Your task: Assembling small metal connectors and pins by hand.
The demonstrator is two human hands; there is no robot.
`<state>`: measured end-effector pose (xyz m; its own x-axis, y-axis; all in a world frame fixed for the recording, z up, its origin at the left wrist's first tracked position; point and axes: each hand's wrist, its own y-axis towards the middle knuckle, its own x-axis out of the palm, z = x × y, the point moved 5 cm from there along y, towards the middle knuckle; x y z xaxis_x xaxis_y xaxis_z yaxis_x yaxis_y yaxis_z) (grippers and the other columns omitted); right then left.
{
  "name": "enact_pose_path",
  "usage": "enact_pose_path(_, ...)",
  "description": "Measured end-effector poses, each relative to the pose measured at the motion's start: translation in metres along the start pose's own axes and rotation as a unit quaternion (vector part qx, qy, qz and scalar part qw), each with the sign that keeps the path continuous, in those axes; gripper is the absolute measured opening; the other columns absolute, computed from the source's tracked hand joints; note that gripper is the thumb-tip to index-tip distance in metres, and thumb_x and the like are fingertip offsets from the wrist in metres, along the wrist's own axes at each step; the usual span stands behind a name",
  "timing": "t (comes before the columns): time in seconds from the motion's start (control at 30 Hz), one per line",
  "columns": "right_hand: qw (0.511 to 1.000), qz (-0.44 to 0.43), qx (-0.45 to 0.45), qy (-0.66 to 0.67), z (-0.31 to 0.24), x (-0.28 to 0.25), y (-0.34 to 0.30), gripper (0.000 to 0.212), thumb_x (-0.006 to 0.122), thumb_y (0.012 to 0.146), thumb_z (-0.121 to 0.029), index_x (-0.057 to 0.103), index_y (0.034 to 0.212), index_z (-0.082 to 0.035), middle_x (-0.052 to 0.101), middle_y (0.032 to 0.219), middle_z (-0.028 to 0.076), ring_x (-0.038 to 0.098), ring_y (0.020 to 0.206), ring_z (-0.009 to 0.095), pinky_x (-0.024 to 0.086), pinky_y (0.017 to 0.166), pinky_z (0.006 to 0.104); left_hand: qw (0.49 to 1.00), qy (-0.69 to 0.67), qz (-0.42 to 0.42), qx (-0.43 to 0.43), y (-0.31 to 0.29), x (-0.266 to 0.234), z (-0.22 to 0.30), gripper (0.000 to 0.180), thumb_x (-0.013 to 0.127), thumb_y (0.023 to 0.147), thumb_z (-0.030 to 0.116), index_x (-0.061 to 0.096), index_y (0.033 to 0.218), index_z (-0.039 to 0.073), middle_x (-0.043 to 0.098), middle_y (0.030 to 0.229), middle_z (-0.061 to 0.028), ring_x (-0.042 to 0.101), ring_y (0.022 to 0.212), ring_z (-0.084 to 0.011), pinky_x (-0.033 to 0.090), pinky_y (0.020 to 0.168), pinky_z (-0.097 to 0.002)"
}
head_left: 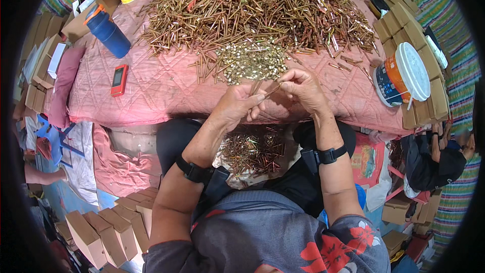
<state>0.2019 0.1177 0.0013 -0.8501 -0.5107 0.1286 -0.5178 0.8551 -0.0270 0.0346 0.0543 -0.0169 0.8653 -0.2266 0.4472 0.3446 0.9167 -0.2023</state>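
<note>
At the bottom of the frame, the wearer's dark shirt with red flowers spans the center, and brown boxes stand in a row at lower left. Between the knees, mid-frame, lies a small pile of metal rods. Above it the two hands meet: the left hand is closed, thumb against fingers, around a few thin rods — how many, I cannot tell — while the right hand pinches the end of one rod between thumb and forefinger. Just beyond, on the pink quilt, sit shiny metal bits, touching the big heap of rods that fills the upper center. A red phone and blue bottle lie at upper left; a white-lidded bucket leans at upper right — tilted, beside stacked cartons.
</note>
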Motion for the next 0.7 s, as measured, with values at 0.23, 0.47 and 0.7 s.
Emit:
enact_pose_path(0.23, 1.0, -0.02, -0.004, -0.003, -0.002, -0.001, 0.002, 0.011, 0.069, 0.083, -0.011, 0.063, 0.089, -0.004, 0.057, 0.072, -0.003, 0.047, 0.058, 0.003, 0.037, 0.051, 0.0172, 0.998, -0.052, -0.019, -0.015, 0.0, 0.001, -0.003, 0.02, 0.059, 0.091, 0.014, 0.059, 0.102, -0.002, 0.06, 0.07, -0.003, 0.052, 0.049, -0.004, 0.038, 0.039, -0.0149)
enact_pose_path(0.47, 0.999, 0.01, 0.01, 0.047, -0.001, 0.013, 0.005, 0.011, 0.069, 0.083, -0.011, 0.06, 0.08, -0.006, 0.057, 0.073, -0.004, 0.048, 0.064, 0.002, 0.039, 0.058, 0.0168, 0.999, 0.03, 0.024, 0.022, 0.0, -0.003, -0.002, 0.019, 0.058, 0.091, 0.014, 0.06, 0.104, 0.0, 0.06, 0.07, -0.002, 0.052, 0.049, -0.0039, 0.04, 0.04, -0.0149)
enact_pose_path(0.7, 0.999, 0.022, -0.028, -0.023, 0.006, 0.003, 0.008, 0.012, 0.069, 0.083, -0.013, 0.061, 0.081, -0.005, 0.057, 0.074, -0.004, 0.047, 0.064, 0.002, 0.039, 0.057, 0.0172, 0.999, 0.018, 0.02, 0.028, 0.003, 0.0, -0.003, 0.016, 0.058, 0.091, 0.014, 0.06, 0.1, 0.001, 0.06, 0.07, -0.0017, 0.054, 0.05, -0.0043, 0.041, 0.04, -0.0154)
